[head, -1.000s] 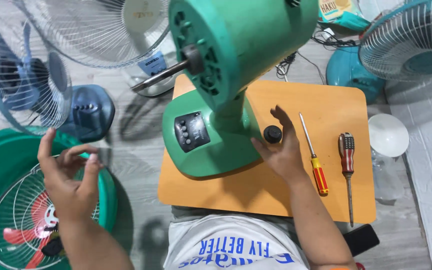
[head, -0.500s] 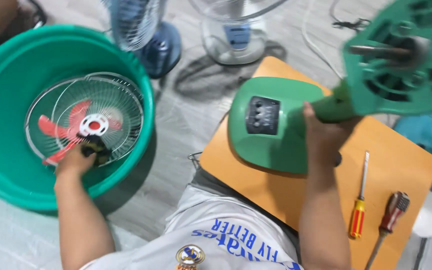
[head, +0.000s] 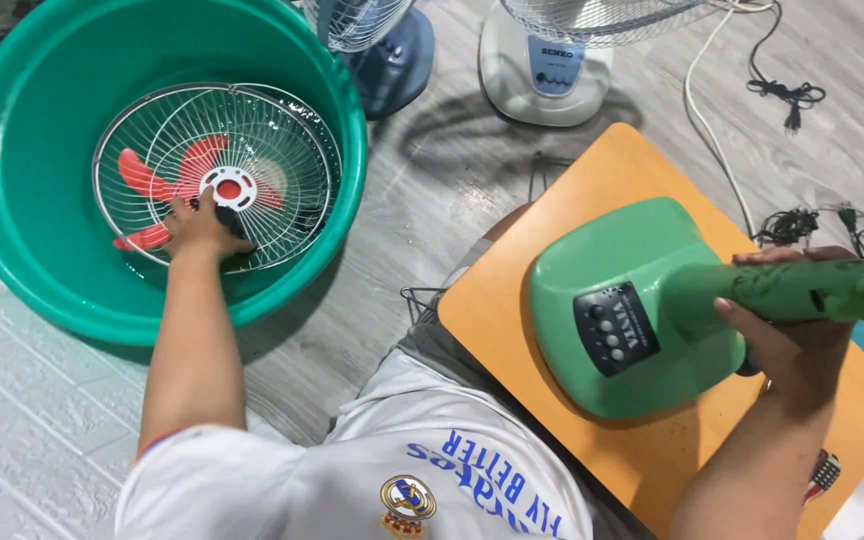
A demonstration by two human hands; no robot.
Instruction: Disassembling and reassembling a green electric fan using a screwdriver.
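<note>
My left hand (head: 198, 226) reaches into a large green basin (head: 12, 250) and rests on a round wire fan grille (head: 282, 150) lying in it, fingers closed on something dark near the grille's white hub. Red fan blades (head: 142, 175) lie under the grille. My right hand (head: 787, 345) grips the neck of a green fan body (head: 632, 300), whose base with a dark button panel sits on an orange board (head: 512, 290).
A blue fan base (head: 392, 60) and a white fan base (head: 542, 75) stand at the top, each with a wire cage above. Black and white cables (head: 782, 95) trail over the grey wood-look floor on the right. White textured flooring lies at the left.
My view has swung further left and down. My left hand has settled on the grille in the basin. My right hand still holds the green fan's neck.
</note>
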